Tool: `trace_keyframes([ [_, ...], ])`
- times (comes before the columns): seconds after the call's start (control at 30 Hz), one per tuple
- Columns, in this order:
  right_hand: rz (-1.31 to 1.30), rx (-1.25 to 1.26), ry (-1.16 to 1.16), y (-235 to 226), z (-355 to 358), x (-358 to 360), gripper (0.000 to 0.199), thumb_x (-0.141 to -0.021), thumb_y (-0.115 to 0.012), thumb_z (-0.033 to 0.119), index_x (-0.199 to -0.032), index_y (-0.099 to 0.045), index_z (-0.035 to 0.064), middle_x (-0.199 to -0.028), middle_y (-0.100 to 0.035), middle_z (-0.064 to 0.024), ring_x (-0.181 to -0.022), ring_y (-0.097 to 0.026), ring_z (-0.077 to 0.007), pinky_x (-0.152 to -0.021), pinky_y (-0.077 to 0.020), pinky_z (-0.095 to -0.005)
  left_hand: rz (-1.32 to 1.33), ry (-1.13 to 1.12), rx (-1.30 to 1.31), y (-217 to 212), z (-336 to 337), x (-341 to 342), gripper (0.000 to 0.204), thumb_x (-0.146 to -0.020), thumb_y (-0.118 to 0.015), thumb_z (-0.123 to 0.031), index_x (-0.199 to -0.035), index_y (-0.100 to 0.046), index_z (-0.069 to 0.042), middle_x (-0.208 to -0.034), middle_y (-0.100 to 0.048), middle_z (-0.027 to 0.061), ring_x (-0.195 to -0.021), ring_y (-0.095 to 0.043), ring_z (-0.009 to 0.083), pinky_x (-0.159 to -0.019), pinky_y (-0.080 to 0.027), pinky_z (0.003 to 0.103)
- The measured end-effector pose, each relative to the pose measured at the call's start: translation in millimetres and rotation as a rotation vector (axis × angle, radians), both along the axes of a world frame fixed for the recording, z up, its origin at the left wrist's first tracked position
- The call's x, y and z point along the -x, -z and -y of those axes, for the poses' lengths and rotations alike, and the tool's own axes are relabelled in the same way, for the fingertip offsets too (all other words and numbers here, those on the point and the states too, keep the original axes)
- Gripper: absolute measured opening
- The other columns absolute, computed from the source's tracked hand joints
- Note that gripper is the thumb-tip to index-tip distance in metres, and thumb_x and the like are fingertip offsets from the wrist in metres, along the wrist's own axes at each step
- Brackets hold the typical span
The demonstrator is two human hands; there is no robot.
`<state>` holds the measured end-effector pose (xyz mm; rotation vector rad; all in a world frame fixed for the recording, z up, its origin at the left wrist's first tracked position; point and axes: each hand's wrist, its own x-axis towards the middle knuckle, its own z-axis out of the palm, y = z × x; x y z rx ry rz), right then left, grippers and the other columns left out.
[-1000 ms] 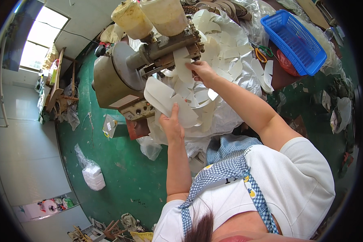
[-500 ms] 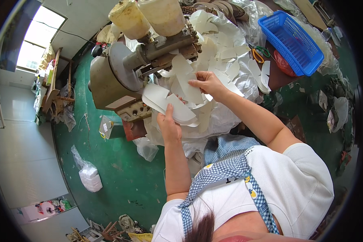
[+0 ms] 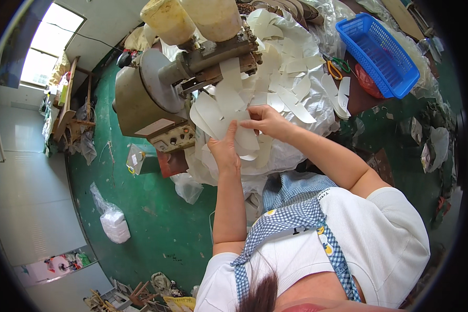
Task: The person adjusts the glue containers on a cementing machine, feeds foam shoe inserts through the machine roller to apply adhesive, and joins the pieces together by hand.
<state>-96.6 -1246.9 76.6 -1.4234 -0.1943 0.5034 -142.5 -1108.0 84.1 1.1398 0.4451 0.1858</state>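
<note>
My left hand [image 3: 225, 148] holds a few off-white cut-out sheets [image 3: 205, 117], its thumb pressed on top and the other fingers hidden beneath. With thumb and forefinger together, my right hand [image 3: 269, 122] grips the near edge of another white cut-out sheet [image 3: 229, 96], which lies over those in the left hand. The far end of a white piece reaches the underside of the machine's head [image 3: 213, 54]; how the pieces overlap there I cannot fully tell. Many more loose cut-outs [image 3: 294, 104] lie heaped on a white plastic sheet [image 3: 312, 135] beyond my hands.
The olive machine [image 3: 135, 99] stands at the left, with two yellowed plastic containers [image 3: 210, 18] on top and a knob panel [image 3: 174, 139] low down. At the right are a blue basket [image 3: 378, 54], orange-handled scissors [image 3: 334, 70] and a red bag [image 3: 367, 82]. A plastic-wrapped bundle [image 3: 114, 226] lies on the green floor.
My right hand has come down and slightly left, bringing its sheet over those in my left hand. The left hand has shifted slightly right, and the two hands are now close together.
</note>
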Motion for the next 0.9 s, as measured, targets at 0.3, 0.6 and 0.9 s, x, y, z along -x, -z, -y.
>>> trace_keyframes([
  [0.3, 0.054, 0.023, 0.092, -14, 16, -17, 0.018, -0.086, -0.064, 0.018, -0.084, -0.061, 0.0006, -0.063, -0.053, 0.0021, -0.054, -0.047, -0.0049, -0.048, -0.0379, -0.0217, 0.067, 0.036, 0.023, -5, -28, 20, 0.032, -0.091, -0.052, -0.006, -0.119, -0.047, 0.009, -0.107, -0.062, 0.0166, -0.094, -0.063, 0.0275, -0.084, -0.052, 0.037],
  [0.6, -0.229, -0.063, 0.276, 7, 12, -85, 0.034, -0.083, -0.065, 0.034, -0.096, -0.059, 0.0032, -0.073, -0.056, -0.0013, -0.057, -0.050, -0.0067, -0.044, -0.0332, -0.0200, 0.029, 0.004, -0.022, -3, -12, 7, 0.031, -0.078, -0.069, 0.002, -0.108, -0.061, 0.002, -0.104, -0.064, 0.0084, -0.090, -0.062, 0.0162, -0.083, -0.051, 0.030],
  [0.9, 0.038, 0.019, 0.034, 6, -2, 11, 0.023, -0.086, -0.064, 0.024, -0.082, -0.057, 0.0023, -0.069, -0.056, 0.0000, -0.058, -0.050, -0.0055, -0.050, -0.0394, -0.0227, 0.016, -0.003, 0.122, -3, -5, 8, 0.027, -0.087, -0.061, -0.007, -0.112, -0.057, 0.004, -0.107, -0.063, 0.0120, -0.091, -0.062, 0.0195, -0.080, -0.051, 0.031],
])
